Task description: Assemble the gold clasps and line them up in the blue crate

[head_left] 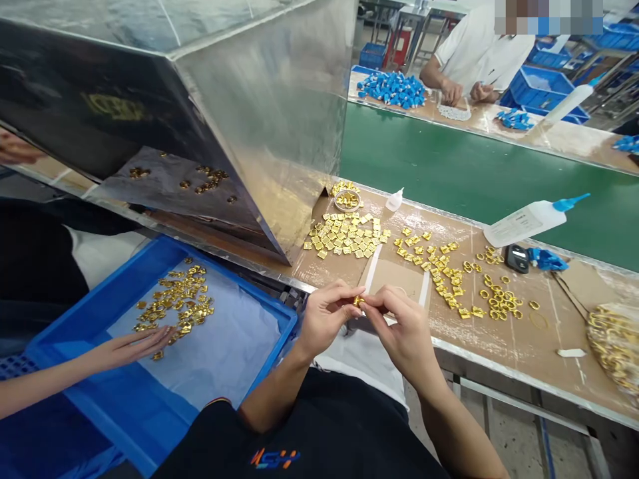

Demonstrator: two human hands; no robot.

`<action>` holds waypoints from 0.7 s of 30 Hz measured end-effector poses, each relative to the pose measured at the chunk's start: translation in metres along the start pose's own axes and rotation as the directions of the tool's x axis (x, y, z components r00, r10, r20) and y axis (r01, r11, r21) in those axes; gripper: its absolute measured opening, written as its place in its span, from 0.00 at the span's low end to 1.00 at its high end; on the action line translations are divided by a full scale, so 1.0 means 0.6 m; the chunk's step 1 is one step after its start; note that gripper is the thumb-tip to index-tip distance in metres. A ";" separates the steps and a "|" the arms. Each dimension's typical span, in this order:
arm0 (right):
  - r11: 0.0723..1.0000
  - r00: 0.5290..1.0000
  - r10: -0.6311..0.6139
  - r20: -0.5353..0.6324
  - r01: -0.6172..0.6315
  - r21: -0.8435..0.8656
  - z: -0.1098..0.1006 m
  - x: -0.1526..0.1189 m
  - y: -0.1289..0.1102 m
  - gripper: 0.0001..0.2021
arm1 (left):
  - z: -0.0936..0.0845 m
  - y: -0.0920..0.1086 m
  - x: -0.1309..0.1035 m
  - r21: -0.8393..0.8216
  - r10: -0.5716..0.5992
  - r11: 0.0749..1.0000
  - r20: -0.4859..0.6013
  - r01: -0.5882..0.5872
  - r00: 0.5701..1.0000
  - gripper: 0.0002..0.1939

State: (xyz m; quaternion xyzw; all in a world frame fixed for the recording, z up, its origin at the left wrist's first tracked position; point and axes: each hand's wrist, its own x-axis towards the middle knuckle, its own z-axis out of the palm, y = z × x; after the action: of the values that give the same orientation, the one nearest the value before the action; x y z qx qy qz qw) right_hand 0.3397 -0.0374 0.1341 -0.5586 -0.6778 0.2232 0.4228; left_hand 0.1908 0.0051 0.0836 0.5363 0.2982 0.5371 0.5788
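Note:
A small gold-coloured piece (358, 301) is pinched between my two hands' fingertips at the bench's front edge; its exact shape is partly hidden. My left hand (327, 316) grips it from the left with thumb and forefinger. From the other side, my right hand (403, 327) is closed on the same piece. Just beyond lie many gold square plates (344, 234) in a flat cluster, with a round dish (347, 200) of gold pieces behind. Gold ring-shaped parts with square tops (446, 276) spread to the right, beside loose plain gold rings (500, 301).
A large metal hood (269, 86) rises at left. Below it, another person's hand (150, 342) touches gold pieces in a blue tray (289, 319). A glue bottle (519, 223), small white bottle (394, 200) and bag of gold rings (614, 339) lie on the bench. Across the green belt (424, 146) sits a co-worker.

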 end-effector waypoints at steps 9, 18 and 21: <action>0.994 0.998 0.056 0.002 -0.056 0.092 0.004 0.009 -0.005 0.05 | 0.001 -0.002 0.003 -0.085 -0.064 0.995 -0.038 0.061 0.997 0.16; 0.985 0.997 -0.007 0.074 -0.007 0.175 -0.011 0.007 0.020 0.15 | 0.000 -0.005 0.000 -0.502 -0.449 0.749 0.096 0.433 0.888 0.23; 0.988 0.994 -0.104 0.026 0.100 0.115 -0.001 0.009 0.031 0.07 | 0.008 0.001 0.000 -0.611 -0.510 0.610 0.184 0.504 0.841 0.22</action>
State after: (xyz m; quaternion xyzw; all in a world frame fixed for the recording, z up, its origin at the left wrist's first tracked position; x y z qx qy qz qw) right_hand 0.3503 -0.0275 0.1218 -0.4946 -0.6983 0.2485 0.4539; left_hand 0.1949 0.0038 0.0852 0.1983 0.2393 0.4221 0.8516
